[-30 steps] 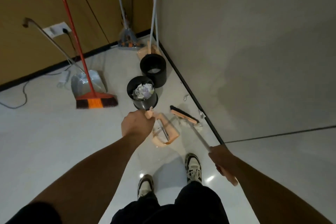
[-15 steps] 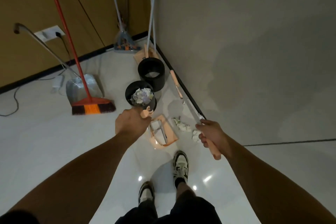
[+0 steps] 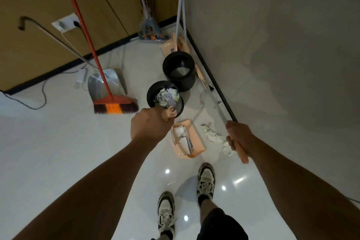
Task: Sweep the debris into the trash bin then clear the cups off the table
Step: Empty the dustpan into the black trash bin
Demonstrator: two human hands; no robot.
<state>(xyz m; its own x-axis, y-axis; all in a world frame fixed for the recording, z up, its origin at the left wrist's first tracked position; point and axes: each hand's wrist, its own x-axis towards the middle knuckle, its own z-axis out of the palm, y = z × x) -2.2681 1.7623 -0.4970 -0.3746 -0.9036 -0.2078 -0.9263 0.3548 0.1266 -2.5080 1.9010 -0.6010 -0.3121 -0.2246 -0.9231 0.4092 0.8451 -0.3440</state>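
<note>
My left hand [image 3: 151, 125] grips the peach handle top of a peach dustpan [image 3: 196, 142], which rests on the white floor with a few paper scraps in it. My right hand [image 3: 238, 136] is closed on the peach grip of a broom [image 3: 212, 96]; its shaft runs along the black skirting, with the brush head [image 3: 201, 78] far forward beside the wall. Crumpled paper debris [image 3: 213, 135] lies on the floor between the dustpan and my right hand. A black trash bin [image 3: 180, 106] full of crumpled paper stands just beyond my left hand.
A second black bin [image 3: 179, 70] stands behind the full one. A red-handled broom [image 3: 115, 106] and a metal dustpan [image 3: 108, 84] lean at the left. More mops [image 3: 151, 34] stand in the corner. A cable [image 3: 39, 103] trails on the floor. My feet [image 3: 205, 179] are below.
The broom has swung away from the dustpan and debris; its head now lies far forward along the wall. My right hand has risen toward the wall. The left hand stays on the dustpan handle.
</note>
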